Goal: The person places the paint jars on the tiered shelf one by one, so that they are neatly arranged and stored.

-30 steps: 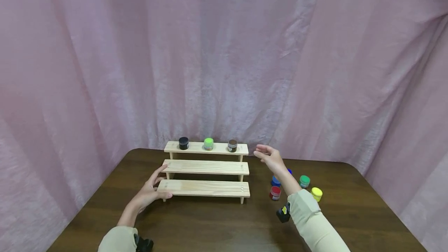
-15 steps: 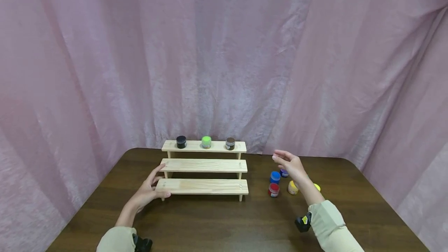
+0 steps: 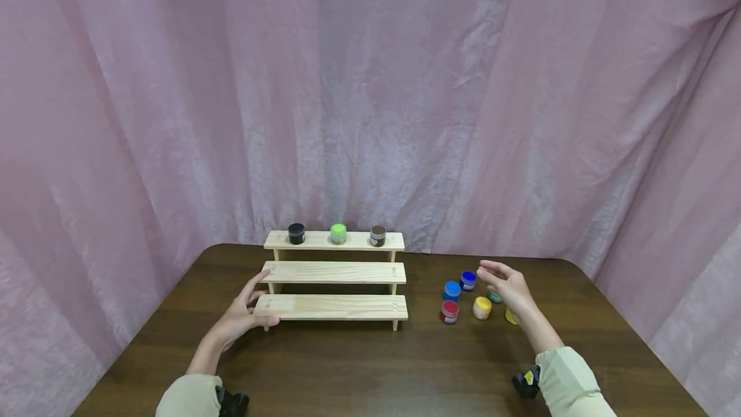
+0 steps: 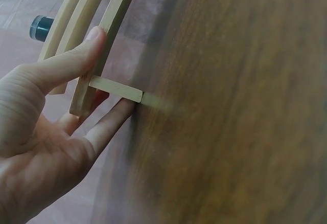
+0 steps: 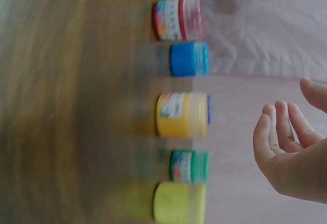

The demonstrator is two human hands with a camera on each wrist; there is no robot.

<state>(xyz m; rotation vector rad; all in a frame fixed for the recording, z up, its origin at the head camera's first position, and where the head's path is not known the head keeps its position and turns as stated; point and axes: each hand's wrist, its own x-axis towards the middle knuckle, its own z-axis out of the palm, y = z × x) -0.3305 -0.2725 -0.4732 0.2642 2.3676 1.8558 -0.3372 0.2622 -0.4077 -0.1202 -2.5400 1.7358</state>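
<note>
A three-tier wooden display rack [image 3: 331, 305] stands on the table. My left hand [image 3: 234, 324] grips its left end, thumb on the front edge of the lowest shelf and fingers round the side, as the left wrist view also shows. On the top shelf stand a black jar [image 3: 296, 234], a light green jar [image 3: 338, 234] and a brown jar [image 3: 377, 236]. My right hand [image 3: 509, 288], holding nothing, hovers with bent, spread fingers over paint jars on the right: red [image 5: 179, 19], blue [image 5: 188, 59], orange-yellow [image 5: 179, 114], green [image 5: 189, 166] and lemon yellow [image 5: 178, 203].
A dark blue jar [image 3: 468, 280] stands behind the orange-yellow one, mostly hidden in the right wrist view. The brown wooden table [image 3: 347, 372] has rounded back corners. A pink curtain [image 3: 370, 95] hangs right behind it.
My right hand has moved right and toward me, from beside the rack's top shelf to over the jars. My left hand keeps its grip on the rack. The head view has shifted slightly.
</note>
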